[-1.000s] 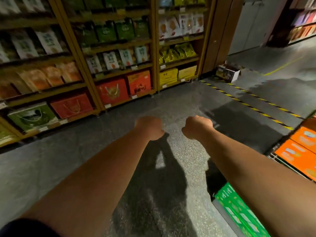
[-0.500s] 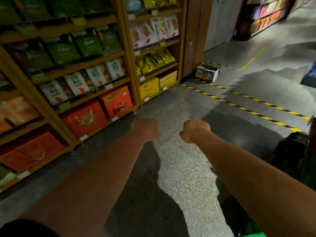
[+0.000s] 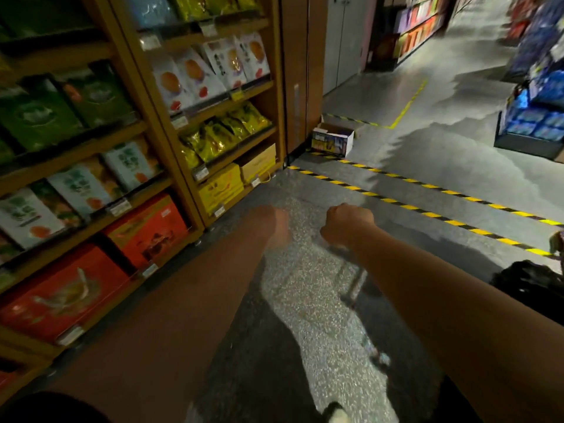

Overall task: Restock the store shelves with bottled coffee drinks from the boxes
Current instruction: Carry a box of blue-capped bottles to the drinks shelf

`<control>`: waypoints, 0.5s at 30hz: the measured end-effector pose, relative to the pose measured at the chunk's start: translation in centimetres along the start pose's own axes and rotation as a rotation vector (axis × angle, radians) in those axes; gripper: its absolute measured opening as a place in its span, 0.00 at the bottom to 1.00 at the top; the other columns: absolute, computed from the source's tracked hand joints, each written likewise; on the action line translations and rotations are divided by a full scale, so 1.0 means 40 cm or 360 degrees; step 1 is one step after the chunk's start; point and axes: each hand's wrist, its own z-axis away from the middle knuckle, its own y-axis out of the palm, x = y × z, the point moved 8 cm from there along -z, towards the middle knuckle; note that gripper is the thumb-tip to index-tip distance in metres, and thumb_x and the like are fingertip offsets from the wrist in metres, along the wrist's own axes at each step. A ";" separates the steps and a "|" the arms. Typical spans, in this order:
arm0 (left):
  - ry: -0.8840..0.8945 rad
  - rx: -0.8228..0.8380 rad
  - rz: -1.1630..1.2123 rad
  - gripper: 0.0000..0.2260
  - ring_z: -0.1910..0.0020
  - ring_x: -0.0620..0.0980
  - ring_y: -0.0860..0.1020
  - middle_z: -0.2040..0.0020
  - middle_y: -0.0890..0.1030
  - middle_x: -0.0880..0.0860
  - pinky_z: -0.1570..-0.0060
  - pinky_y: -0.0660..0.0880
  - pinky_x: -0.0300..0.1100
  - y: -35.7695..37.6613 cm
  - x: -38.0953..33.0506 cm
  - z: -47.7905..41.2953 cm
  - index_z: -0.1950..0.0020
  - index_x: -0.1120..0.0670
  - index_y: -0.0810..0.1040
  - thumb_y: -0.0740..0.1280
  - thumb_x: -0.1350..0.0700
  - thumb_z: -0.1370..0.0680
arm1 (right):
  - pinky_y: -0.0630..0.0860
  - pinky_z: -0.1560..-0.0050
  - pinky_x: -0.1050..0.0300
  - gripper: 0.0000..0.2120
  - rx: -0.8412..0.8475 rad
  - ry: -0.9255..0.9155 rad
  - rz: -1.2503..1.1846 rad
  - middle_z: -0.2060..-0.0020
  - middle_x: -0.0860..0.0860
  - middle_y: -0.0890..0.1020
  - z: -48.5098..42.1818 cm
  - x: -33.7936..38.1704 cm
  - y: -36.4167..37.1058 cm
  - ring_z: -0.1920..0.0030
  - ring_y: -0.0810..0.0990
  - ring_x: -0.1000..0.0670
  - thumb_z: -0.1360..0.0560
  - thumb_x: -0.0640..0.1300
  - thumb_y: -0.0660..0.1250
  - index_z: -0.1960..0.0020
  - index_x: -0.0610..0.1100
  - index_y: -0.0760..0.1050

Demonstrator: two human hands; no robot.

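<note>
Wooden shelves (image 3: 76,154) are running along the left side of the aisle, carrying green, white and yellow snack bags (image 3: 222,132) on the upper boards and red gift cartons (image 3: 61,294) along the bottom one. Both bare arms are reaching forward over the speckled grey floor (image 3: 305,315), side by side and a little apart.

The left hand (image 3: 273,222) is blurred and turning its back to the camera, fingers curling under; whether it is gripping anything cannot be told. The right hand (image 3: 346,222) is closing into a fist over the top of a thin metal bar (image 3: 355,279), which is running down and back from under the knuckles; the fingers themselves are hidden.

Further ahead, an open printed cardboard box (image 3: 332,141) is sitting on the floor just beside the end of the shelving, at the near end of a yellow-and-black striped tape line (image 3: 427,209). What the box is holding is too small to make out.

A stack of blue packs (image 3: 537,123) is standing at the far right, across the tape line. A black bag-like shape (image 3: 531,282) is lying low at the right edge, beside the right forearm.
</note>
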 end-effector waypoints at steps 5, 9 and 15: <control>0.0000 -0.0164 0.0142 0.13 0.42 0.57 0.76 0.41 0.77 0.57 0.52 0.68 0.44 -0.160 0.048 -0.282 0.41 0.56 0.75 0.60 0.50 0.20 | 0.68 0.53 0.55 0.15 -0.0046 -0.0031 -0.0029 0.42 0.46 0.78 -0.321 -0.044 -0.105 0.42 0.77 0.44 0.23 0.46 0.59 0.39 0.44 0.73; -0.0012 -0.0144 0.0063 0.14 0.44 0.57 0.76 0.41 0.77 0.57 0.48 0.73 0.48 -0.235 0.093 -0.509 0.41 0.56 0.75 0.60 0.48 0.20 | 0.70 0.53 0.55 0.14 -0.0056 -0.0046 0.0035 0.44 0.47 0.78 -0.552 -0.064 -0.138 0.43 0.78 0.44 0.23 0.47 0.58 0.40 0.45 0.74; 0.0077 -0.0120 -0.0014 0.12 0.42 0.57 0.75 0.42 0.75 0.55 0.50 0.70 0.49 -0.351 0.160 -0.914 0.40 0.54 0.72 0.58 0.50 0.20 | 0.69 0.55 0.55 0.12 -0.0013 0.0043 0.0023 0.45 0.47 0.78 -0.946 -0.114 -0.183 0.44 0.78 0.45 0.23 0.48 0.60 0.43 0.45 0.75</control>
